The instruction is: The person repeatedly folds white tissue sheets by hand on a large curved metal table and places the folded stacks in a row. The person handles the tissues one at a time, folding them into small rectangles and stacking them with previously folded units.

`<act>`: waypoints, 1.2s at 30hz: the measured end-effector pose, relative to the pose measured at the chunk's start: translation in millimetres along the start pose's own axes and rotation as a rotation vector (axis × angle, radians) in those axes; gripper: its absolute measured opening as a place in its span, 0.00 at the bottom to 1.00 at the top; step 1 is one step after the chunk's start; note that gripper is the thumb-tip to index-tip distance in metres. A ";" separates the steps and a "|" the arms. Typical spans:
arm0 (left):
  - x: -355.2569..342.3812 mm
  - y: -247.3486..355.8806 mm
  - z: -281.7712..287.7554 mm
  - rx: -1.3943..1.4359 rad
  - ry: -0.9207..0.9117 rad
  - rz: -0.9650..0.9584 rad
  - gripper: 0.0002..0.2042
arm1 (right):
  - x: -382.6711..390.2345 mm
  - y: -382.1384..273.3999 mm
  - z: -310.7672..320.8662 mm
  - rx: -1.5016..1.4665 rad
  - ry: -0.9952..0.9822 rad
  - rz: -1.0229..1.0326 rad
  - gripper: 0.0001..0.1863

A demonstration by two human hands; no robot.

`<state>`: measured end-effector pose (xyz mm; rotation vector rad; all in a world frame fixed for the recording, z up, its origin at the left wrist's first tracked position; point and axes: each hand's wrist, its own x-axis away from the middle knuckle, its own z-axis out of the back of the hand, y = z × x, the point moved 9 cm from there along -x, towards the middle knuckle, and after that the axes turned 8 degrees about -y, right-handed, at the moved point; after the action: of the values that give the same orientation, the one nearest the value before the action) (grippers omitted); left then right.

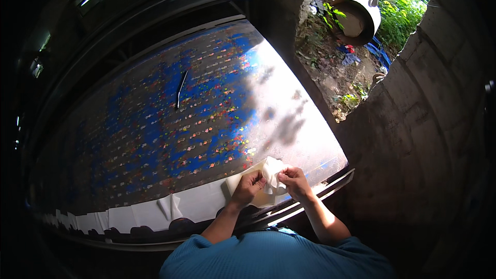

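White crumpled sheet sits in both our hands, above the near edge of the long table, toward its right-hand corner. Our left hand pinches it from the left, thumb against forefinger; our right hand pinches the opposite side likewise, the two hands close together. On edges: pale rails run just below our wrists along the near side, and our blue shirt is close behind them. Table's right-hand edge slants away from us, and past it rises a block wall in shade, well apart from our right hand, broken by a ragged opening onto greenery. Most room lies ahead, over a sunlit stretch dappled with leafy shadow. To our left the top is patterned in blue, dotted with rows of small coloured flecks; a slim dark rod lies on it, well away from both hands. White strips overlap along the near edge, left of our left hand. As for the sheet: thin, soft-looking, bunched into folds, very bright on top in the sun, creamier in the creases, a loose fold hanging between our fingertips. Whether it is cloth or film, we cannot tell.
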<state>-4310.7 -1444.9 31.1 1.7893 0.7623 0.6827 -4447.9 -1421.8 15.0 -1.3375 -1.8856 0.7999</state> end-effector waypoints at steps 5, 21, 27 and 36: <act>12.3 42.6 18.0 0.328 0.084 -0.145 0.09 | 15.5 -87.9 60.4 -0.416 0.042 0.207 0.21; 76.8 8.5 88.8 -1.190 0.786 0.543 0.08 | -23.3 -173.4 125.2 -0.486 -0.295 0.400 0.37; 23.0 1.7 36.3 -1.214 0.761 0.355 0.07 | -23.3 -199.3 169.2 -0.481 -0.365 0.399 0.41; -93.8 -55.1 -59.1 -1.282 0.831 0.344 0.11 | 10.8 -261.4 293.5 -0.496 -0.395 0.306 0.44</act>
<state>-4424.7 -1467.1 -11.8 0.3973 0.3159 1.7005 -4828.2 -1513.3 55.1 -1.9196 -2.3241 0.8224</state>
